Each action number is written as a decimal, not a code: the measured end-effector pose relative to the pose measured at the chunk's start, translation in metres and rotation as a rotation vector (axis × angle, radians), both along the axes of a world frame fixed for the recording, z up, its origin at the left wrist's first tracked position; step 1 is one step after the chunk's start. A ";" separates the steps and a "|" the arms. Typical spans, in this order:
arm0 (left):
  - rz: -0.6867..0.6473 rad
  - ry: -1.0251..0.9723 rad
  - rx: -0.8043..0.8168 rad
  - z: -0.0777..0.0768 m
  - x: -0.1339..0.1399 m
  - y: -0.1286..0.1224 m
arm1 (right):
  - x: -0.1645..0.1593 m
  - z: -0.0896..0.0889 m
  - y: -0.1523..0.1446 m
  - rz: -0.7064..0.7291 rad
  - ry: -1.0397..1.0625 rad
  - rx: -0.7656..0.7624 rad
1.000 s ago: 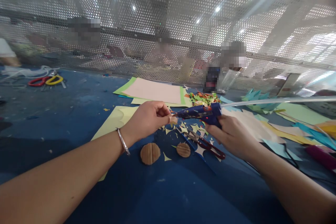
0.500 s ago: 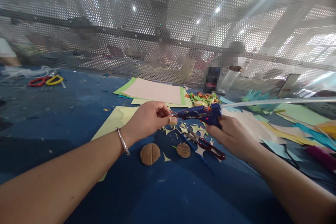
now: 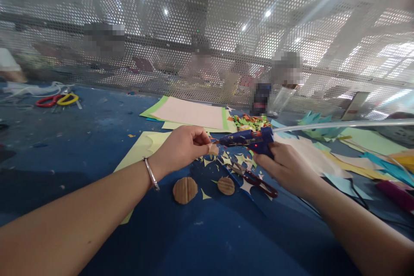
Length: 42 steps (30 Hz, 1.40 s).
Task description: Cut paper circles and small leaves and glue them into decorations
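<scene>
The left hand [image 3: 183,148] pinches what seems a small round cardboard disc [image 3: 213,148]. The right hand [image 3: 284,166] grips a blue plastic glue gun [image 3: 249,138], its nozzle touching the disc above the blue counter [image 3: 97,138].

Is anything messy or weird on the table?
Yes. Little paper scraps are scattered over the blue table under the glue gun, and red scissors lie among them. The left hand pinches a small piece at the nozzle; the right hand holds the gun.
</scene>
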<state>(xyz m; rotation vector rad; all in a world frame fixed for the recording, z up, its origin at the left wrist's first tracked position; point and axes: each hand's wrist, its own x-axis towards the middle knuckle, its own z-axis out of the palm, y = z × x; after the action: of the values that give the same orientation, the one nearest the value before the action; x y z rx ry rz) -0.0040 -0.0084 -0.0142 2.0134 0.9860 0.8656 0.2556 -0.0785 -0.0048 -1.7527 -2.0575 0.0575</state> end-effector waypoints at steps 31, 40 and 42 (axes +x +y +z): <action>0.081 -0.293 -0.373 0.012 0.010 -0.012 | 0.020 -0.025 0.033 -0.192 0.357 -0.281; 0.072 -0.315 -0.394 0.009 0.013 -0.014 | -0.011 -0.013 0.005 0.063 0.004 0.178; 0.077 -0.302 -0.381 0.009 0.015 -0.017 | -0.022 -0.016 0.002 0.138 0.039 0.166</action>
<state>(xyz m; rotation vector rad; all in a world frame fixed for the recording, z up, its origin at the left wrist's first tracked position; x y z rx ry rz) 0.0106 -0.0253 -0.0050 1.4843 0.9747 0.9124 0.2334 -0.0765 -0.0204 -1.4987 -2.0887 -0.0360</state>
